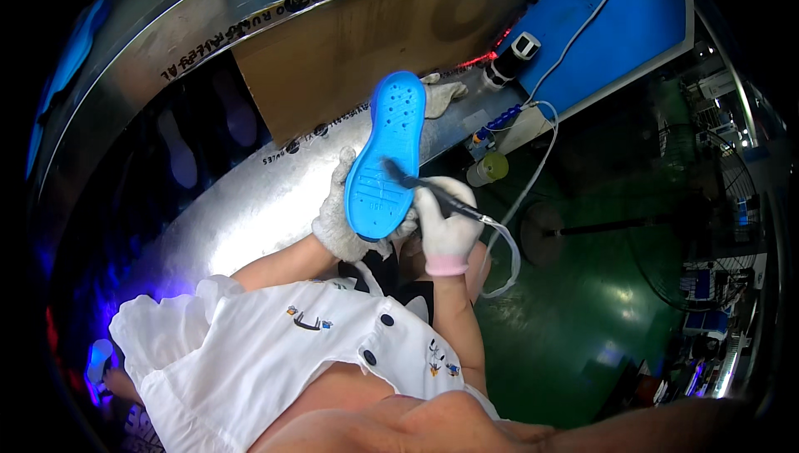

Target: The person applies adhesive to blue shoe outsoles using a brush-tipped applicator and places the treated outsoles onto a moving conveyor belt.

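Observation:
My left hand, in a greyish-white knit glove, grips a bright blue shoe sole around its lower end. The sole is tilted up toward me, showing small holes near its far end and ridges across its middle. A white glove with a pink cuff covers my right hand, which is closed on the dark handle of a brush. Its bristles, slightly blurred, lie over the sole's middle; I cannot tell whether they touch. From the handle's rear end runs a clear tube.
A loose glove lies on the metal table behind the sole. Beyond stands a cardboard sheet. To the right are a black-and-white bottle, a yellow-topped container and a blue panel. Soles lie in shadow at left.

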`<state>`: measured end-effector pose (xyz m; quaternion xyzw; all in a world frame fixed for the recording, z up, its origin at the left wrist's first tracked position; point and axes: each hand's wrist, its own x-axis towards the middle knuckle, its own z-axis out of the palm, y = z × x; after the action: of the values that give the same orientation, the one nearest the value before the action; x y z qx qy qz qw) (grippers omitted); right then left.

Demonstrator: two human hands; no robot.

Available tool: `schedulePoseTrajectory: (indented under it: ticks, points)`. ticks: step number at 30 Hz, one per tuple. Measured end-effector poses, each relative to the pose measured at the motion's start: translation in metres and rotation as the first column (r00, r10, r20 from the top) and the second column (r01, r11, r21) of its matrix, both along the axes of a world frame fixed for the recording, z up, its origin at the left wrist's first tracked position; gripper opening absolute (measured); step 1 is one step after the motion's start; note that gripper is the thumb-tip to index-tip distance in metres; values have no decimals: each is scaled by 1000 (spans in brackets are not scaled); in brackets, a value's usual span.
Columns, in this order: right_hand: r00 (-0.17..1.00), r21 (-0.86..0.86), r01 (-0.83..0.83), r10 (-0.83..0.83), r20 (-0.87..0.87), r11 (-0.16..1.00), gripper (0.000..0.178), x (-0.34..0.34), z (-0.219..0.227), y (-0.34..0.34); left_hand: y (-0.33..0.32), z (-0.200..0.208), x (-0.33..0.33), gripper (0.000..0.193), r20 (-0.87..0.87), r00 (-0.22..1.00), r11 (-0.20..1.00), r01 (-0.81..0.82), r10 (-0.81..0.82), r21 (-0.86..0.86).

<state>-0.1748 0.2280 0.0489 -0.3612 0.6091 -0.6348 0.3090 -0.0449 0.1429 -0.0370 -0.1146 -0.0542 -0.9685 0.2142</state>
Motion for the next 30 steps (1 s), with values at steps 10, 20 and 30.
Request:
schedulePoseTrajectory:
  ticks: [10,20,30]
  points:
    - [956,-101,-31,0,-293,994,20,7,-12,11,-27,7,-8,88,-9,999,999,-47,47,12]
    - [855,-243,-161,13,-519,957,18,2,-12,11,-55,29,3,84,137,976,977,186,-171,-106]
    - [724,-127,-408,236,-648,904,21,-5,3,15,-95,14,6,73,442,856,865,417,-269,-281]
